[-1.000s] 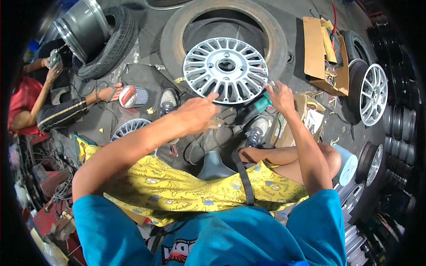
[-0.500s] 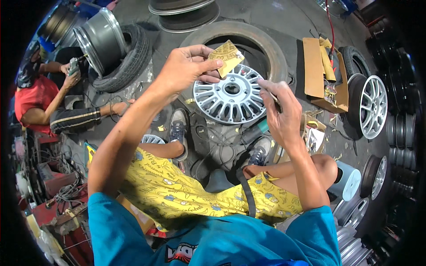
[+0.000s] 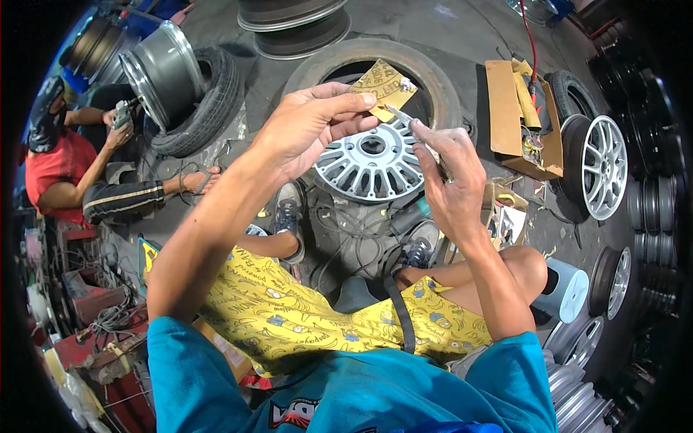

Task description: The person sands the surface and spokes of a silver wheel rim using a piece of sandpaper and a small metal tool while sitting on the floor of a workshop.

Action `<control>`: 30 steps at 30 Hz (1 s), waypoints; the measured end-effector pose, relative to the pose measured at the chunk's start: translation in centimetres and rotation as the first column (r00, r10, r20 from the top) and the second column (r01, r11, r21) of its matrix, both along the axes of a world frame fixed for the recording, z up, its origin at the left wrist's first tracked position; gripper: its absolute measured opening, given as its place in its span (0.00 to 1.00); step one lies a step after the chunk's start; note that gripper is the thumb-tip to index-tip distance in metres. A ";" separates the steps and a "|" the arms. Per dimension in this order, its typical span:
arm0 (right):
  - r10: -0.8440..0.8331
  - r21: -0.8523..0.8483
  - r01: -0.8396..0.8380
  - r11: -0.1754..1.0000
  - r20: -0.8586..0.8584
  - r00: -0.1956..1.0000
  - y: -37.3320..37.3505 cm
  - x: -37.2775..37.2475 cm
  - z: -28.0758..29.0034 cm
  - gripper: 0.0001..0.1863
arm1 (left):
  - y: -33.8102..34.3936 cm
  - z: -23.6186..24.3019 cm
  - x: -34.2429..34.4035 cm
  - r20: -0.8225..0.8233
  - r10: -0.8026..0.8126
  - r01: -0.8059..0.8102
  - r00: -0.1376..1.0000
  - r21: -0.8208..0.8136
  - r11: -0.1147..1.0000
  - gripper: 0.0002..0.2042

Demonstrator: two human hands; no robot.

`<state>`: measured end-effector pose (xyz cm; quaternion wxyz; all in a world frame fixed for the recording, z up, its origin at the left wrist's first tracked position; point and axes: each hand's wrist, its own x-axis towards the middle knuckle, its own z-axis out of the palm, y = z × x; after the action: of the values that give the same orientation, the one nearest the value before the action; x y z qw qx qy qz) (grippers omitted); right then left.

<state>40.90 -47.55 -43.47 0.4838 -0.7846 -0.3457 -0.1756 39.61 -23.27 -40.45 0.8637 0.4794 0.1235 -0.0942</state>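
Observation:
My left hand [image 3: 307, 126] is raised above the silver multi-spoke wheel [image 3: 368, 173], gripping a piece of yellow sandpaper [image 3: 382, 79] between thumb and fingers. Just right of it, my right hand [image 3: 451, 169] is closed on a thin, pointed grey blade-like tool [image 3: 397, 113], whose tip is at the lower part of the sandpaper. The wheel rests inside or on a large worn tyre [image 3: 444, 83] on the floor. A green power tool [image 3: 415, 213] lies among cables below the wheel, near my right shoe.
At the left a co-worker in red [image 3: 61, 169] sits holding a tool [image 3: 119, 115] beside a rim [image 3: 170, 79] on a tyre. Stacked rims [image 3: 289, 32] stand at the back. A cardboard box [image 3: 505, 108], white wheel [image 3: 603, 166] and blue cylinder [image 3: 567, 292] are on the right.
Both hands have risen since a second ago, with sandpaper now showing in my left. Over the last half second the sandpaper moved right and the blade tip came up against it.

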 end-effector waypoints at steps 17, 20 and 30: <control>0.037 -0.081 -0.045 0.996 -0.100 0.994 0.1 -0.5 0.9 0.19 | 0.4 -0.1 -0.1 0.230 0.032 -0.143 0.973 0.485 0.863 0.12; 0.012 -0.083 -0.018 0.996 -0.082 0.997 -0.6 -0.2 0.9 0.17 | 0.6 0.0 0.1 0.250 0.009 -0.151 0.968 0.554 0.819 0.12; -0.011 -0.121 0.002 0.993 -0.071 0.997 -0.4 0.0 1.2 0.17 | 0.3 0.0 -0.2 0.284 -0.031 -0.147 0.958 0.584 0.799 0.11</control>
<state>40.92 -47.95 -42.23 0.4469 -0.8194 -0.3354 -0.1276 39.46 -22.94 -40.47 0.6788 0.7319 0.0387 0.0447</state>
